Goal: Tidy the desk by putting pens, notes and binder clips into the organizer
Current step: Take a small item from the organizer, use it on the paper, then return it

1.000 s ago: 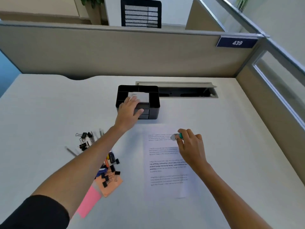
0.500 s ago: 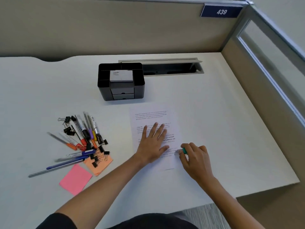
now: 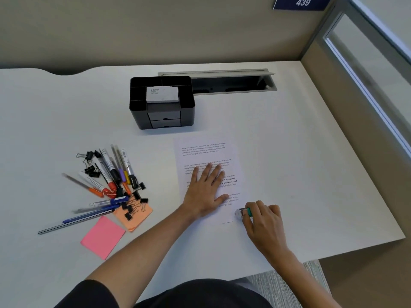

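Note:
A black desk organizer (image 3: 188,101) with small grey drawers stands at the back of the white desk (image 3: 300,165). A printed sheet (image 3: 205,150) lies in front of it. My left hand (image 3: 205,190) presses flat on the sheet with straight fingers. My right hand (image 3: 263,223) grips a small clear and green item (image 3: 243,212) at the sheet's lower right corner. Left of the sheet lies a heap of pens and markers (image 3: 109,174) mixed with black binder clips (image 3: 133,207), an orange note pad (image 3: 135,216) and a pink note pad (image 3: 103,237).
An open cable tray (image 3: 231,84) is set into the desk behind the organizer. Beige partition walls (image 3: 155,30) close off the back and right. The desk's front edge runs just past my right wrist.
My left hand left the organizer and came down flat on the sheet. My right hand moved with its small item from the sheet's top to its lower right corner. The view tilted down.

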